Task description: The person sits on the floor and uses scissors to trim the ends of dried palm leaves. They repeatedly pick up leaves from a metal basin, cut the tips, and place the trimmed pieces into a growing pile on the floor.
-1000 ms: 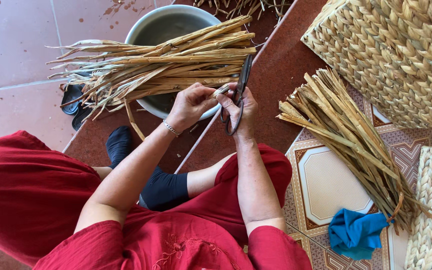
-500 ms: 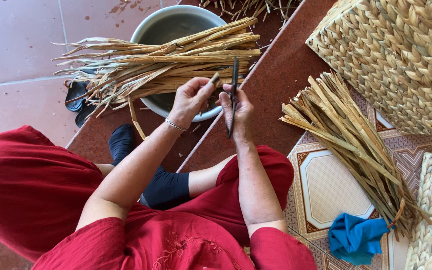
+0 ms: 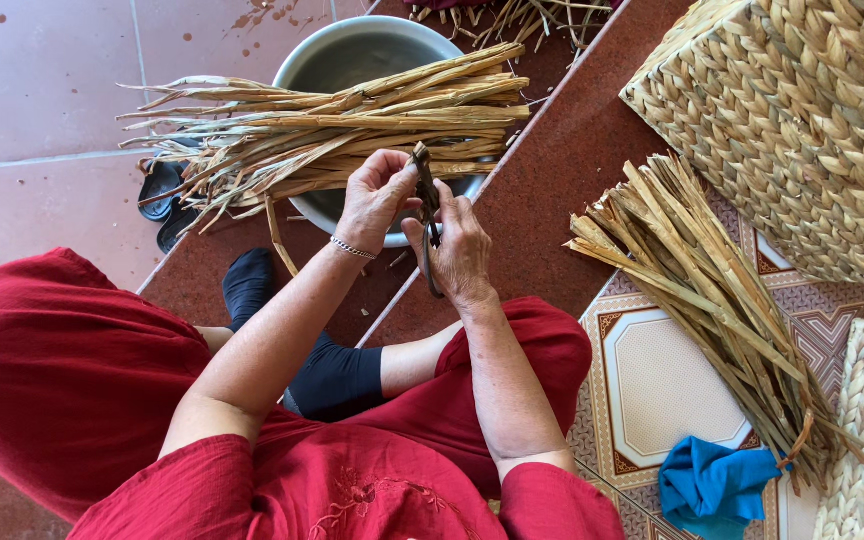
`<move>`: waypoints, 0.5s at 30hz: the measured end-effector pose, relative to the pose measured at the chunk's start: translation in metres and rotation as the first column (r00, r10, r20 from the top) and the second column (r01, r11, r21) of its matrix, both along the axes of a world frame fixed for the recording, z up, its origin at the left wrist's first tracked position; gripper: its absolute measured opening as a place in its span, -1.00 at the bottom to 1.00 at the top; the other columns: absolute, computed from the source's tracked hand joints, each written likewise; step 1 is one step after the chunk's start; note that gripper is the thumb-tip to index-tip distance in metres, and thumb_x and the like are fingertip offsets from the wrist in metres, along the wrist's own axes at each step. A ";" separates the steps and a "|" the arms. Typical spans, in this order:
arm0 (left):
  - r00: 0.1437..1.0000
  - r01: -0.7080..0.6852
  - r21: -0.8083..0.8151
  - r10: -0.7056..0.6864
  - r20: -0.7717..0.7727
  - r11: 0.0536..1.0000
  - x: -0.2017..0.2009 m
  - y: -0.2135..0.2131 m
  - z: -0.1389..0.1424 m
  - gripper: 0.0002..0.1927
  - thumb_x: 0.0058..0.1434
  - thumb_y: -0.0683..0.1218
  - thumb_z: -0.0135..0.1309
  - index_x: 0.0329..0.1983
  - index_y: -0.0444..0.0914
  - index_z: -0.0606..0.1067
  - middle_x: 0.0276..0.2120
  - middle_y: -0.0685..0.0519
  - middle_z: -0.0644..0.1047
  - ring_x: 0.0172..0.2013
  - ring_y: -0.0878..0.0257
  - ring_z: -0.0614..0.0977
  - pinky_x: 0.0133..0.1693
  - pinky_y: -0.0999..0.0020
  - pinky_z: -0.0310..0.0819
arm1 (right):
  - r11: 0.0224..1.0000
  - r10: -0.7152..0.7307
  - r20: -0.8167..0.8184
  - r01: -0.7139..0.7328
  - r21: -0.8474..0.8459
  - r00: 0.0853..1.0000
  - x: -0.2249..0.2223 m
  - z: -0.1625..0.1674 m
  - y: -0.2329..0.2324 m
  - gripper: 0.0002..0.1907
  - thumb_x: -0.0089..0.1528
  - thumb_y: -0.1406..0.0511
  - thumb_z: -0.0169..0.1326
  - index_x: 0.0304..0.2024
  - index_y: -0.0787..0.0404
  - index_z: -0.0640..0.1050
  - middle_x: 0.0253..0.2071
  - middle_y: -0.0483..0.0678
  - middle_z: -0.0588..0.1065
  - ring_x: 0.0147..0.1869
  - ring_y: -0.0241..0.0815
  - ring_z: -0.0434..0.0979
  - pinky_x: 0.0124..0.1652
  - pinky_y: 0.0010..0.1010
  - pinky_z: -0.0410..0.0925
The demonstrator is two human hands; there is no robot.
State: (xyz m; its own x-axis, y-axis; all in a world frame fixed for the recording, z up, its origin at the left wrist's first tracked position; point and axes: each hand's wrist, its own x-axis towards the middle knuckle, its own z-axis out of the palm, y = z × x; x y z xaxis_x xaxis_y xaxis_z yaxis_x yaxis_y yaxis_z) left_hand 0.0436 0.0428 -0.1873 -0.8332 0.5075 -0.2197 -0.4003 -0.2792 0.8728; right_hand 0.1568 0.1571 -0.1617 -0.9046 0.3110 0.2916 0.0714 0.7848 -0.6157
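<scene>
I pinch a dark dried strand [image 3: 427, 215] between my left hand [image 3: 377, 195] and right hand [image 3: 460, 248], both closed on it at frame centre, over the reed bundle [image 3: 332, 130] across the metal basin [image 3: 352, 55] above.

The bowl [image 3: 352, 55] at the top middle is grey metal, smooth and a bit dull. Across it lies a heap of dry stalks [image 3: 332, 130], tan, rough and stringy. The strip [image 3: 426, 205] between the left hand [image 3: 377, 195] and right hand [image 3: 457, 250] is dark, thin and bendy. The basket [image 3: 802, 120] in the upper right is thick woven straw, bumpy and matt. The blue rag [image 3: 712, 485] at the bottom right is soft cloth. The floor tiles [image 3: 42, 80] are smooth and pink
</scene>
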 end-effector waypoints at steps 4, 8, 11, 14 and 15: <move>0.999 0.031 0.007 -0.031 0.014 0.999 0.000 -0.001 0.003 -0.84 0.36 -0.06 0.16 -0.10 -0.23 0.51 -0.34 0.21 0.56 -0.35 0.49 0.56 -0.28 0.51 0.59 | 1.000 0.014 -0.025 -0.014 0.003 1.000 0.001 0.000 -0.004 -0.28 0.39 -0.15 -0.09 0.30 0.27 0.37 -0.21 0.08 0.48 -0.24 0.03 0.62 -0.28 -0.13 0.48; 0.999 0.037 -0.010 -0.037 -0.001 0.999 -0.001 0.000 0.007 -0.85 0.37 -0.08 0.14 -0.09 -0.24 0.52 -0.33 0.20 0.56 -0.34 0.49 0.57 -0.29 0.47 0.62 | 0.998 0.033 -0.068 -0.029 0.051 0.997 -0.002 -0.005 -0.004 -0.31 0.44 -0.10 -0.13 0.27 0.37 0.36 -0.17 0.15 0.53 -0.27 0.05 0.66 -0.34 -0.18 0.50; 0.999 0.054 0.040 -0.054 -0.004 0.998 -0.003 -0.003 0.009 -0.84 0.40 -0.08 0.16 -0.05 -0.26 0.53 -0.34 0.19 0.53 -0.36 0.48 0.54 -0.29 0.45 0.62 | 0.996 0.029 -0.065 -0.024 0.080 0.997 -0.002 -0.009 -0.002 -0.36 0.44 -0.06 -0.08 0.19 0.40 0.40 -0.23 0.17 0.57 -0.34 0.06 0.67 -0.40 -0.19 0.50; 0.997 0.047 0.041 -0.049 0.066 0.998 -0.004 -0.005 0.011 -0.82 0.35 -0.07 0.11 -0.09 -0.25 0.53 -0.37 0.19 0.56 -0.39 0.47 0.58 -0.30 0.43 0.66 | 0.996 0.024 -0.061 -0.019 0.087 0.998 -0.002 -0.012 -0.002 -0.43 0.44 -0.01 -0.02 0.14 0.40 0.44 -0.30 0.15 0.59 -0.35 0.06 0.67 -0.42 -0.19 0.49; 0.997 0.045 0.037 -0.047 0.060 0.998 -0.004 -0.006 0.010 -0.82 0.36 -0.07 0.12 -0.09 -0.26 0.54 -0.39 0.19 0.55 -0.40 0.47 0.56 -0.30 0.43 0.65 | 0.995 0.016 -0.055 -0.011 0.094 0.998 -0.002 -0.012 -0.003 -0.45 0.44 0.01 0.00 0.14 0.40 0.44 -0.31 0.15 0.59 -0.36 0.06 0.68 -0.42 -0.19 0.49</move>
State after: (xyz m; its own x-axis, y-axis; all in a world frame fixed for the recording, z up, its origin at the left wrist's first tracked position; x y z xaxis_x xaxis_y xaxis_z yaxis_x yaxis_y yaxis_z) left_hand 0.0393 0.0373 -0.1769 -0.7944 0.5533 -0.2505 -0.4658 -0.2902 0.8360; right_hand 0.1548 0.1540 -0.1740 -0.8903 0.2677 0.3685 0.0282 0.8400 -0.5419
